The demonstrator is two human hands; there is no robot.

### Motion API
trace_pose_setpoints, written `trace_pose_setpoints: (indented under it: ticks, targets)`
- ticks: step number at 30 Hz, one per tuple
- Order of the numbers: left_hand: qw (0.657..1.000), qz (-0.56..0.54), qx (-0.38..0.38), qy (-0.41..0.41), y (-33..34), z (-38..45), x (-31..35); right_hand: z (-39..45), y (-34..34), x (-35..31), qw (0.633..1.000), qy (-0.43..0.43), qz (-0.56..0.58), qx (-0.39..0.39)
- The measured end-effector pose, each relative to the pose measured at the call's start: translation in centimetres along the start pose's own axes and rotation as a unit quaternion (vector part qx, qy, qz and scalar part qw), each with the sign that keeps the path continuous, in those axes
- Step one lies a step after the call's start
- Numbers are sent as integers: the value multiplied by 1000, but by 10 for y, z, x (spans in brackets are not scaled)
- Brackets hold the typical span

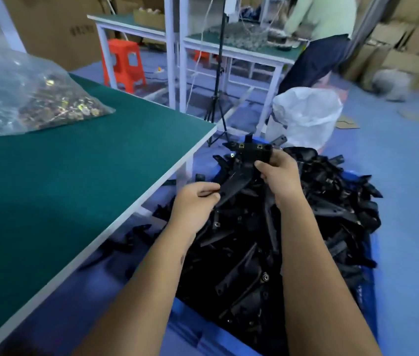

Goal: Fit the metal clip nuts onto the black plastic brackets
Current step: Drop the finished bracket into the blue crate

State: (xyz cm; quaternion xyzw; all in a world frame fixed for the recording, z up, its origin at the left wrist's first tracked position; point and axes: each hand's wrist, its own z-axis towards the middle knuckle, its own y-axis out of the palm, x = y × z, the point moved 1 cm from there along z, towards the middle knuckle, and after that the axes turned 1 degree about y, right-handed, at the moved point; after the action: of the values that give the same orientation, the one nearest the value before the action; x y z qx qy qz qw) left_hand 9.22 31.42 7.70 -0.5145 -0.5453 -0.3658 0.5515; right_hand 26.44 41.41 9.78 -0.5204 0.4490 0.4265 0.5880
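Observation:
Both hands hold one black plastic bracket (244, 160) above a heap of black brackets (293, 227) in a blue crate (373, 291). My right hand (279, 173) grips the bracket's wide upper end, where two brass-coloured clip nuts (251, 146) sit in its top edge. My left hand (198, 201) pinches the bracket's narrow lower tip between thumb and fingers. A clear plastic bag of metal clip nuts (56, 106) lies on the green table (74, 188) at the far left, away from both hands.
The green table's white edge runs diagonally just left of my left arm. A white plastic bag (308, 114) stands behind the crate. A tripod (218, 86), white workbenches (242, 52), an orange stool (123, 65) and a person (319, 39) are further back. Cardboard boxes line the right wall.

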Motion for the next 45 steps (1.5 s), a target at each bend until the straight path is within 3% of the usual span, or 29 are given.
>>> trace_pose_setpoints:
  ticks: [3,5,7,10,14,19,22,26,30,36,43,45]
  targets:
    - [995,2,-96,-40,18,5,-10,15,-25,2,985,-20,-173,-15]
    - [978,62,-184,-75,25,4,-17,21,-31,3,946,15,-319,-52]
    - [956,136,-239,-104,26,3,-24,21,-27,5,914,58,-392,-89]
    - [941,177,-261,-125,21,0,-32,15,-17,8,902,78,-411,-106]
    - [947,164,-254,-108,12,-2,-23,8,-6,-5,881,49,-467,-64]
    - [991,33,-132,5,-22,4,35,-5,34,-45,917,-67,-393,-29]
    - [996,-53,-22,62,-63,3,67,-22,90,-73,934,-136,-318,-92]
    - [985,-62,135,92,-136,-9,67,-58,176,-104,920,-212,-272,-184]
    - [954,-94,274,79,-213,-30,41,-105,260,-129,892,-277,-241,-263]
    - [884,-92,450,84,-318,-87,-8,-190,370,-151,817,-368,-231,-379]
    - [818,-115,561,54,-407,-142,-45,-264,450,-156,719,-501,-243,-417]
    - [806,-128,575,52,-426,-149,-50,-276,466,-155,706,-525,-228,-417]
